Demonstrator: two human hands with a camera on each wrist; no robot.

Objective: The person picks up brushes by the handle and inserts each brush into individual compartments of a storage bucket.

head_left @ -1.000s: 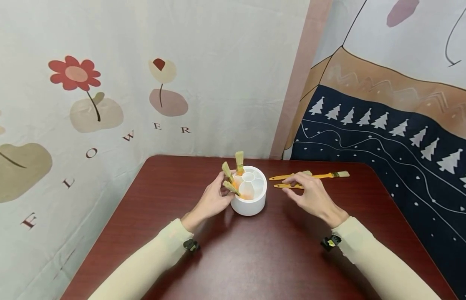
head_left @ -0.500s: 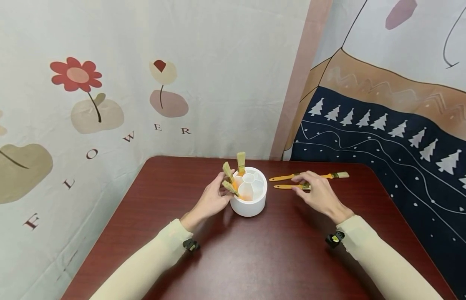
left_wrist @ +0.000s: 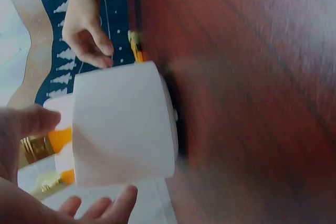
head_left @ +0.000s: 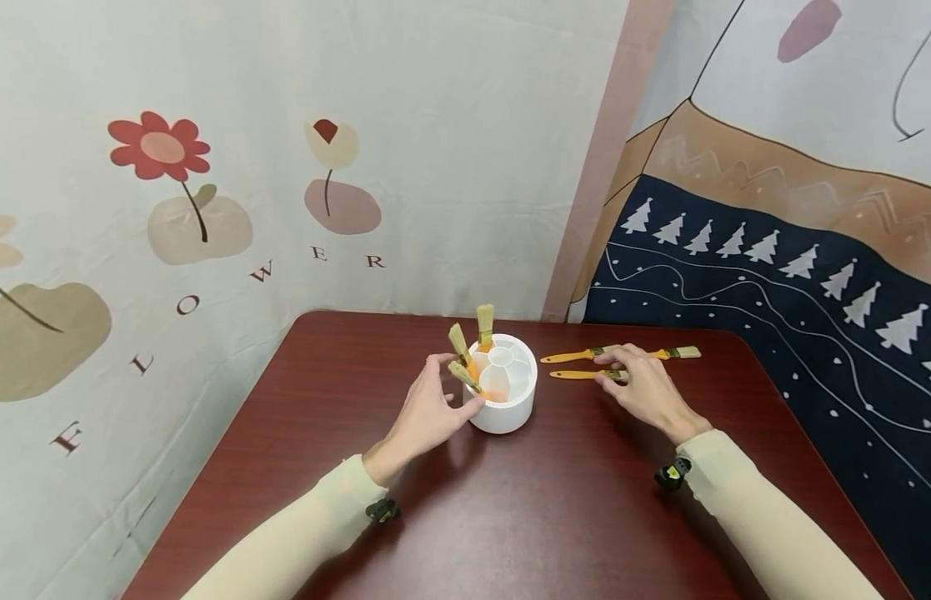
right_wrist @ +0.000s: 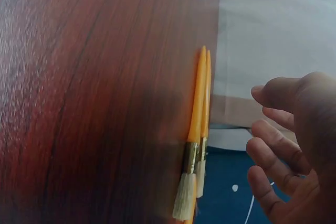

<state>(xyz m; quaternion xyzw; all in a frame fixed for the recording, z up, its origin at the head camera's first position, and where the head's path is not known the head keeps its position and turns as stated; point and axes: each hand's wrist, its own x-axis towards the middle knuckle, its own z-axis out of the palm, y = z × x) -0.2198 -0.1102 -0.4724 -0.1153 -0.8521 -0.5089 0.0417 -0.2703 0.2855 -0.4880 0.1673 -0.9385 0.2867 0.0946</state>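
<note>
A white round compartment holder [head_left: 513, 417] stands mid-table. Three paint brushes, one of them a bristle-up paint brush [head_left: 485, 321], lean in its left and back compartments. My left hand [head_left: 423, 412] is spread around the holder's left side, thumb by the rim; in the left wrist view the fingers [left_wrist: 126, 200] lie beside the white wall [left_wrist: 123, 124], contact unclear. To the right lie three yellow-handled brushes: a front brush [head_left: 573, 375], a back brush [head_left: 566, 358] and a far-right brush [head_left: 683, 352]. My right hand [head_left: 648, 392] hovers over their bristle ends, fingers loosely bent, apart from the brushes [right_wrist: 196, 103].
The dark red wooden table [head_left: 465, 533] ends at a back edge against a white flower-print cloth [head_left: 450, 208]. A navy tree-print cloth [head_left: 795, 333] hangs along the right side. Both wrists wear small black devices.
My right hand has moved rightward along the brushes toward their bristle ends. My left hand has loosened, its thumb shifting toward the holder's front rim. The brushes lie unmoved.
</note>
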